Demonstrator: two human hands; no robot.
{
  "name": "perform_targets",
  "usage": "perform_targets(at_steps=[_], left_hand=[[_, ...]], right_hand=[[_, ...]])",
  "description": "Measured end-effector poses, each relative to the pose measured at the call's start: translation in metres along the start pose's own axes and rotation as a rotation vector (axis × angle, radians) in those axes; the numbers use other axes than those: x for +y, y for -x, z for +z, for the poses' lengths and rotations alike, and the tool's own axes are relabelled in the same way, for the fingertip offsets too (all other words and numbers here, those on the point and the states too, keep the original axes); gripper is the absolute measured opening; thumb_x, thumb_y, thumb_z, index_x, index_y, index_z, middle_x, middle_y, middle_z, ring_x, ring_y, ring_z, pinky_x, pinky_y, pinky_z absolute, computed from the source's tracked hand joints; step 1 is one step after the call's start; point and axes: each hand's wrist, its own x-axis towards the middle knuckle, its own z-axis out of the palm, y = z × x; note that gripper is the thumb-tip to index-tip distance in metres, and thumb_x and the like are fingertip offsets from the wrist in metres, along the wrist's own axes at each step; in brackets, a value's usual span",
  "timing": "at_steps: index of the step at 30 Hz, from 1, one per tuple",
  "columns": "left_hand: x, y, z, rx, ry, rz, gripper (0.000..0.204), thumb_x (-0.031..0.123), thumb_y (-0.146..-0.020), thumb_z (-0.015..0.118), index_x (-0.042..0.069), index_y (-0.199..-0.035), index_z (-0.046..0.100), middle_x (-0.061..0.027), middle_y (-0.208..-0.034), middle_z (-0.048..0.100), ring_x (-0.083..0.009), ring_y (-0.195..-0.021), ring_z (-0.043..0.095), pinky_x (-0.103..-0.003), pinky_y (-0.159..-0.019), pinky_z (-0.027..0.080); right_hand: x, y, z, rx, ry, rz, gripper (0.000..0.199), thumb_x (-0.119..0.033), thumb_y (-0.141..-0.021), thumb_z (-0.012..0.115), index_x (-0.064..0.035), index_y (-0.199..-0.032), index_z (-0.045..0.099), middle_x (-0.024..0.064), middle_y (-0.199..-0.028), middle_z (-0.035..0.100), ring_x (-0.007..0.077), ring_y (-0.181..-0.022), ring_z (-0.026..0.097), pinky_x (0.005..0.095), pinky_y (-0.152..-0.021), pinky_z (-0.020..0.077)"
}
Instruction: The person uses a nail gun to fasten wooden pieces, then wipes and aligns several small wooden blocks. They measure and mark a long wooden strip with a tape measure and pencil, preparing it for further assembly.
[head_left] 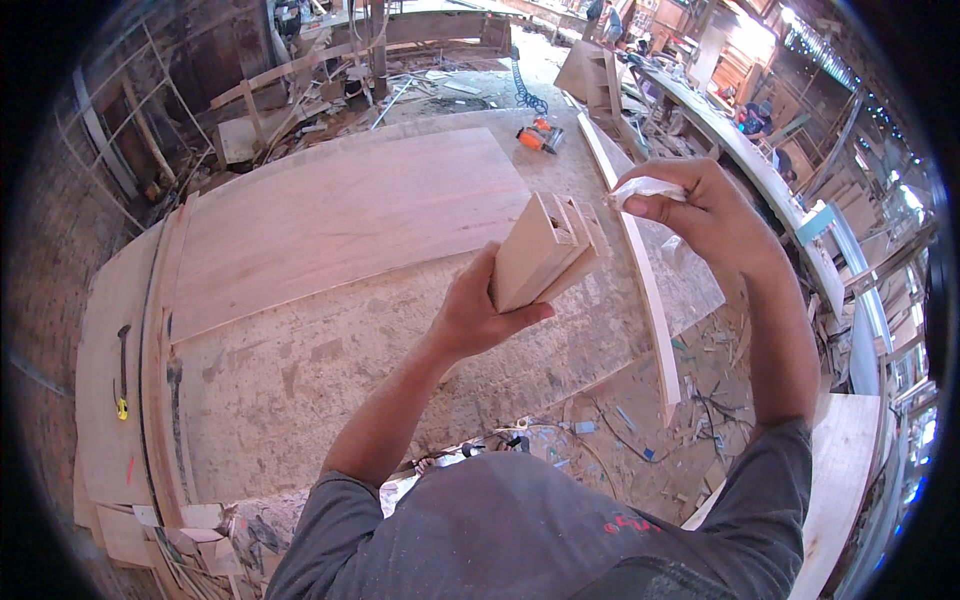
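My left hand point(475, 312) grips a pale wooden piece point(535, 255) with a slotted end, holding it tilted above the workbench point(390, 345). Its thumb lies along the near side, and the slots face up and to the right. To the right of this end, my right hand point(705, 205) pinches a small whitish plastic bag point(648, 188) between thumb and fingers. What the bag contains cannot be made out. The bag's tip points toward the wooden piece, with a small gap between them.
A wide plywood sheet point(340, 210) lies on the bench. Beyond it sits an orange power tool point(540, 136) with a coiled hose point(525, 90). A long wooden strip point(645, 290) runs along the right side. A yellow-ended tool point(122, 408) lies far left; wood scraps litter the floor.
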Motion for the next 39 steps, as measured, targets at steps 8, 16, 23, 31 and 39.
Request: perform_targets(at_steps=[8, 16, 23, 31, 39], left_hand=[[-0.001, -0.001, 0.004, -0.019, -0.037, 0.003, 0.071, 0.037, -0.075, 0.093, 0.004, -0.125, 0.056, -0.0153, -0.111, 0.069, -0.0258, -0.104, 0.070, -0.039, -0.088, 0.055], [0.003, -0.001, 0.005, -0.022, -0.031, 0.023, 0.071, 0.036, -0.076, 0.092, 0.004, -0.128, 0.055, -0.0152, -0.113, 0.069, -0.0253, -0.106, 0.070, -0.039, -0.091, 0.055], [0.001, -0.001, 0.006, -0.029, -0.017, 0.017, 0.072, 0.034, -0.076, 0.093, 0.004, -0.129, 0.054, -0.0154, -0.113, 0.070, -0.0261, -0.106, 0.070, -0.039, -0.091, 0.055], [0.035, -0.017, -0.010, -0.061, -0.462, -0.107, 0.073, 0.044, -0.077, 0.087, 0.005, -0.129, 0.055, -0.0203, -0.106, 0.072, -0.0387, -0.104, 0.070, -0.047, -0.087, 0.055], [-0.087, 0.034, -0.014, -0.438, -1.078, -0.430, 0.059, 0.044, -0.082, 0.078, 0.011, -0.127, 0.059, -0.0164, -0.105, 0.073, -0.0367, -0.098, 0.072, -0.052, -0.082, 0.058]], right_hand=[[-0.001, 0.001, -0.006, -0.024, 0.080, -0.070, 0.021, -0.013, -0.092, 0.075, 0.0020, -0.107, 0.073, 0.0089, -0.092, 0.074, 0.0118, -0.088, 0.063, 0.0317, -0.085, 0.0491], [-0.008, -0.002, -0.007, -0.004, 0.195, -0.135, 0.024, -0.021, -0.091, 0.075, 0.0013, -0.102, 0.074, 0.0148, -0.085, 0.071, 0.0217, -0.080, 0.065, 0.0360, -0.078, 0.0491], [-0.010, -0.005, -0.007, -0.020, 0.193, -0.157, 0.027, -0.024, -0.091, 0.074, 0.0018, -0.098, 0.073, 0.0166, -0.081, 0.069, 0.0245, -0.075, 0.065, 0.0375, -0.075, 0.0488], [0.008, 0.013, -0.008, 0.151, -0.010, 0.037, 0.025, -0.024, -0.095, 0.073, -0.0004, -0.105, 0.075, 0.0011, -0.088, 0.071, 0.0075, -0.085, 0.059, 0.0287, -0.079, 0.0475], [0.091, 0.061, 0.090, 0.512, -0.438, 0.502, 0.042, -0.044, -0.102, 0.064, -0.0046, -0.111, 0.075, -0.0054, -0.077, 0.061, 0.0053, -0.067, 0.053, 0.0235, -0.061, 0.0420]])
